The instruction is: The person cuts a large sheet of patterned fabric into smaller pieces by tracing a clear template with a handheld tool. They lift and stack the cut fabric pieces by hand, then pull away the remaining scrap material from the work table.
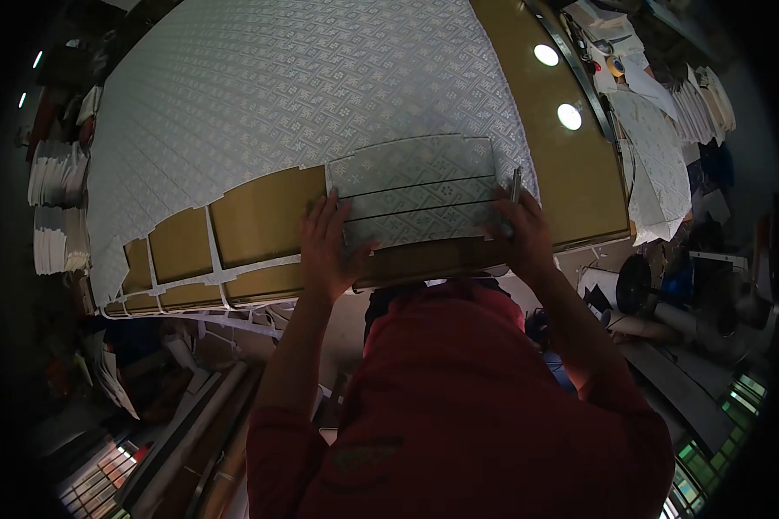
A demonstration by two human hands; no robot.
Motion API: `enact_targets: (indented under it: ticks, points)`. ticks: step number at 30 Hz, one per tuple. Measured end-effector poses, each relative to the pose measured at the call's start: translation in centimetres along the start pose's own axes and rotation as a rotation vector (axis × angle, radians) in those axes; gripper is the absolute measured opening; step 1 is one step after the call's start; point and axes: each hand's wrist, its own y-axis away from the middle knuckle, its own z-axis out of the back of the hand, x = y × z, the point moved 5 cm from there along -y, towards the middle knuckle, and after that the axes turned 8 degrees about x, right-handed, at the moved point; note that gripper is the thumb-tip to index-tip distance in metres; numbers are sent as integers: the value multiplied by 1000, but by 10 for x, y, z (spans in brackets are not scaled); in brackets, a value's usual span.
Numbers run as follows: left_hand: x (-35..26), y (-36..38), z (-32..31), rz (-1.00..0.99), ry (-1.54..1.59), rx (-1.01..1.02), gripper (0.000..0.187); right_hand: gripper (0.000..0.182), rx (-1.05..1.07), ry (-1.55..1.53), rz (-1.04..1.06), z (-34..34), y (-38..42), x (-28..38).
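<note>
A see-through rectangular template (407, 164) with two dark lengthwise lines lies on pale patterned fabric (320, 78) near the table's front edge. My left hand (325, 246) rests at the template's left edge, fingers stretched out and holding nothing. At its right edge is my right hand (524, 233), closed around a slim grey tool (516, 184) that points up and away from me. The tool looks like a knife or pen; its tip is too small to make out. Left of the template, pieces have been cut out, leaving narrow fabric strips (214, 242).
The brown tabletop (571, 190) shows through the cut-out gaps and along the right. A long metal straightedge (571, 65) lies along the right side, beside patterned offcuts (649, 164). Paper stacks (58, 208) stand at the left. Rolls (190, 432) lean below the table, where fabric strips hang down.
</note>
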Motion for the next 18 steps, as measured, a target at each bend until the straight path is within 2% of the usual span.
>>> enact_targets:
  ticks: [10,18]
  points:
    - [7,1,-1,40,25,31,84,47,-33,10,-20,3,-1,8]
    - [3,1,-1,43,-5,33,82,44,-19,61,72,-4,2,3]
